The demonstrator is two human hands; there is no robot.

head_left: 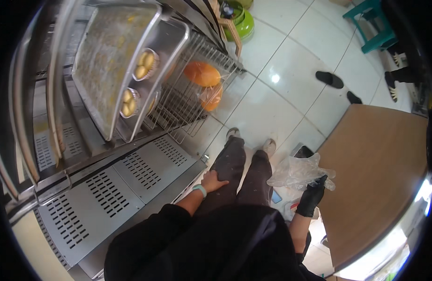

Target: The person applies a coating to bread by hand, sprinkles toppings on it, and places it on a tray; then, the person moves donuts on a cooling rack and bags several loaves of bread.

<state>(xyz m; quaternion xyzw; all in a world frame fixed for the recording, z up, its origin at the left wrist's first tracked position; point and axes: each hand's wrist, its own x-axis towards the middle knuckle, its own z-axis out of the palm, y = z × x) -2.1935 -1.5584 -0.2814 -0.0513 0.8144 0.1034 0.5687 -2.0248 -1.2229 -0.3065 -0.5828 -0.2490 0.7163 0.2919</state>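
My right hand (312, 196), in a black glove, is closed around a crumpled clear plastic bag (295, 172). The bag spreads out above the fingers, beside the wooden table's edge. My left hand (211, 183) is bare, with a pale green band at the wrist. It rests on the thigh of my dark trousers (230, 164), thumb apart from the fingers, and nothing shows in it.
To the left stands a metal rack with a stained baking tray (108, 61), small cakes in paper cups (145, 64) and bagged orange-brown bread (202, 74) on a wire shelf. A brown table (375, 173) is at right. Far off are a green gas cylinder (244, 25), slippers (329, 79) and a teal stool (373, 23).
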